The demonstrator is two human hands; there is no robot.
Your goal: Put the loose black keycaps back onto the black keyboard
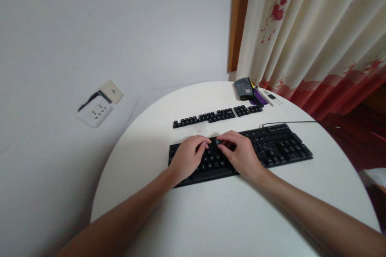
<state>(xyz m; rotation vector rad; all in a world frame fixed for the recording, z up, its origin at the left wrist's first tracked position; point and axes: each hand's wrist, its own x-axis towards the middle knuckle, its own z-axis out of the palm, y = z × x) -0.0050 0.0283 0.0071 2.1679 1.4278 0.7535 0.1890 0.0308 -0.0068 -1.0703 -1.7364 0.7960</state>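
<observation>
A black keyboard (211,174) lies on the white round table, tilted slightly in my view. Over its left half, my left hand (189,154) rests with curled fingers, thumb and index tip close together at the upper key rows. What these fingertips hold, if anything, is hidden. My right hand (243,152) pinches a small dark keycap (217,142) between thumb and index finger, just above the upper rows. Behind the keyboard, a long line of loose black keycaps (221,115) is laid out in groups.
At the back right of the table (144,209) lie a grey pouch (243,89), a purple cloth (259,97) and a white pen-like stick (265,97). A cable (289,122) runs off rightward from the keyboard. A wall with a socket (95,110) borders the left; a curtain (301,40) hangs behind.
</observation>
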